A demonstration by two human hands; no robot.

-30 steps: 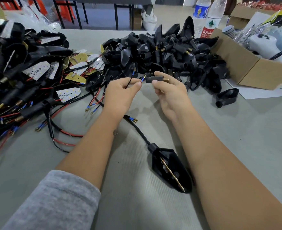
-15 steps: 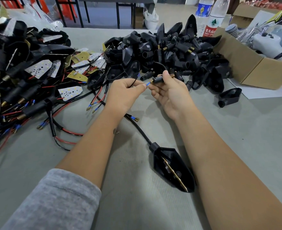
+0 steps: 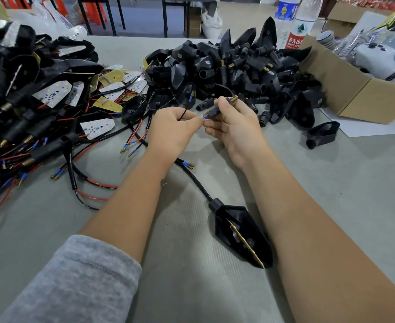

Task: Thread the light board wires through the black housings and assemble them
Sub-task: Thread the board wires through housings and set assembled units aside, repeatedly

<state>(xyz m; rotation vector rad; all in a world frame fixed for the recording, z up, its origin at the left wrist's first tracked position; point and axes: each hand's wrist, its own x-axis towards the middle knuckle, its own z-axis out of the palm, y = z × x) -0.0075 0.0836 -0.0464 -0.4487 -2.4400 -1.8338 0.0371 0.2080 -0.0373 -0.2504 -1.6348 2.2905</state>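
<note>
Left hand [image 3: 173, 131]: fingers curled, a thin black wire [image 3: 184, 113] pinched at thumb and forefinger, its blue-sleeved tip [image 3: 205, 116] presented toward 3 o'clock.

Right hand [image 3: 234, 127]: fingers curled round a short black stem [image 3: 217, 108] with a brass threaded end [image 3: 234, 98] pointing to 1 o'clock; the stem's open mouth is met by the blue tip, touching or just entering; which cannot be told.

Housing [image 3: 243, 236]: laid on the table [image 3: 331, 183] at 6 o'clock of the hands, between the forearms, a light board [image 3: 246, 244] seated edgewise inside, its black cable [image 3: 198, 183] run up toward the left wrist.

Housing pile [image 3: 226, 66]: at 12 o'clock. Wired boards [image 3: 52, 94], heaped at 10 o'clock. Box [image 3: 354, 89] at 2 o'clock.

Step judged in hand: threading of the wire through the stem, at its start.

Next move judged to call for: the tip kept straight and centred on the bore, the wire fed in short pushes from close behind the sleeve so that buckling is avoided, the stem held steady.
</note>
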